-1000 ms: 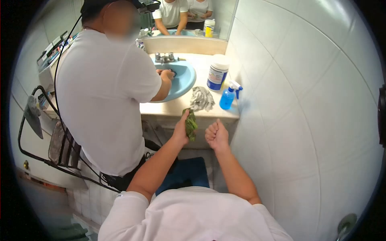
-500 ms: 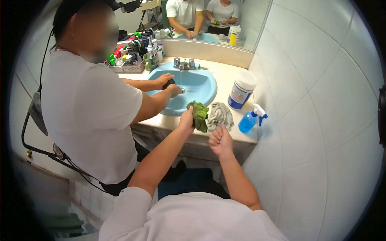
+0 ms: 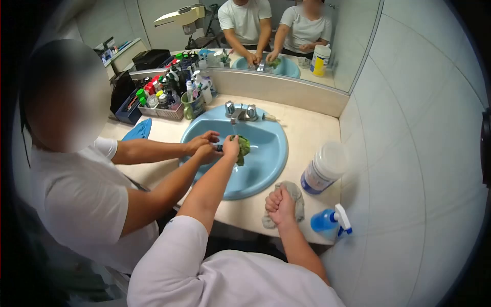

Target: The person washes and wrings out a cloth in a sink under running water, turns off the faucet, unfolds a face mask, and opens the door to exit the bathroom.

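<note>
My left hand [image 3: 231, 148] reaches into the blue sink [image 3: 279, 169], closed around a crumpled green cloth [image 3: 243, 151] just below the faucet [image 3: 240, 116]. Close beside it on the left are a co-worker's hands [image 3: 204, 147]; a small dark thing [image 3: 219, 148] shows at their fingers, its kind unclear. Over the counter's front part, my right hand [image 3: 280, 204] is curled into a fist, with nothing visible in it. Behind that fist lies a crumpled grey cloth [image 3: 295, 197] on the counter, partly covered from view.
A white tub [image 3: 323, 169] and a blue spray bottle [image 3: 327, 221] stand by the tiled wall at right. Baskets of bottles [image 3: 166, 105] and a green mug [image 3: 194, 106] line the back left. The co-worker [image 3: 82, 204] stands close on my left, below the mirror [image 3: 286, 30].
My left hand has carried the green cloth from the counter's front edge into the sink. The view has shifted. The co-worker's hands stay at the sink; my right fist remains by the grey cloth.
</note>
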`<state>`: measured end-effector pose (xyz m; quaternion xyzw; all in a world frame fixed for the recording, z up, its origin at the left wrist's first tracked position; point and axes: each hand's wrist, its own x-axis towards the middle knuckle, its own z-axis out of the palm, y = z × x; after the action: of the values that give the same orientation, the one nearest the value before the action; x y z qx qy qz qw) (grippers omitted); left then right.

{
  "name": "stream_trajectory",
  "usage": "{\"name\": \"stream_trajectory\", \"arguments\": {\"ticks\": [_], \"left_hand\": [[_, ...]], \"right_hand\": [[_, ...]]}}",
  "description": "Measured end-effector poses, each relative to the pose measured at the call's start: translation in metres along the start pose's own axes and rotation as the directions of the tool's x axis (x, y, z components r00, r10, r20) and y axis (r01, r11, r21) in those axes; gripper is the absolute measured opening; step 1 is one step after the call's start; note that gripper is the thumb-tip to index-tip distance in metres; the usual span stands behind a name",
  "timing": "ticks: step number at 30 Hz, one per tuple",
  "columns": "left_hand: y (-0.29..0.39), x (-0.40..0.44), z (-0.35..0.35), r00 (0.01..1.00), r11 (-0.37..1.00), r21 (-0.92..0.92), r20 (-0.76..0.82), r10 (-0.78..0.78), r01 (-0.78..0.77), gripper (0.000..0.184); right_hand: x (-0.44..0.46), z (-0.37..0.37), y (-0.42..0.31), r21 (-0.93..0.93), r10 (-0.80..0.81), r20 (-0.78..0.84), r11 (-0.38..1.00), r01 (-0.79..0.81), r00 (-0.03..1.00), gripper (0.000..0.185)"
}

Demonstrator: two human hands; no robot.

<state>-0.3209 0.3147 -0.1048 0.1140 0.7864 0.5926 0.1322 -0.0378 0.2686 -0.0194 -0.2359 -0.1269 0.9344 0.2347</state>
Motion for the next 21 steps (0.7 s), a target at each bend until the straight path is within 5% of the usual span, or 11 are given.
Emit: {"name": "stream_trajectory", "arguments": {"ticks": [3, 4, 7, 8, 12, 18, 21], "left_hand": [[-0.015, 0.046, 0.009, 0.988, 0.952, 0.266, 0.054, 0.143, -0.152, 0.033], [0.004, 0.036, 0.003, 0.975, 0.841, 0.498, 0.055, 0.214, -0.213, 0.035], [0.004, 0.058, -0.001, 0.967, 0.779, 0.573, 0.153, 0.206, -0.256, 0.033], [0.003, 0.064, -0.001, 0.979, 0.9, 0.404, 0.179, 0.101, -0.167, 0.032], [0.002, 0.073, -0.008, 0.921, 0.721, 0.664, 0.378, -0.095, -0.198, 0.043], [-0.024, 0.095, -0.001, 0.919, 0.944, 0.323, 0.39, -0.063, -0.072, 0.043], [-0.018, 0.094, -0.001, 0.843, 0.976, -0.092, 0.523, -0.122, 0.198, 0.037]], "right_hand": [[0.022, -0.005, -0.007, -0.006, 0.022, -0.029, 1.0, -0.022, 0.999, 0.045], [0.029, -0.007, -0.009, -0.001, 0.028, -0.05, 1.0, -0.028, 0.998, 0.045], [0.043, -0.012, -0.011, -0.003, 0.061, -0.092, 0.998, -0.061, 0.994, 0.045], [0.047, -0.013, -0.011, -0.007, 0.075, -0.103, 0.997, -0.076, 0.992, 0.045], [0.058, -0.006, -0.013, -0.001, 0.052, -0.131, 0.999, -0.053, 0.99, 0.044], [0.073, 0.006, -0.021, 0.015, 0.025, -0.137, 1.0, -0.023, 0.99, 0.044], [0.087, 0.006, -0.021, 0.045, 0.024, -0.111, 0.999, -0.019, 0.994, 0.044]]}}
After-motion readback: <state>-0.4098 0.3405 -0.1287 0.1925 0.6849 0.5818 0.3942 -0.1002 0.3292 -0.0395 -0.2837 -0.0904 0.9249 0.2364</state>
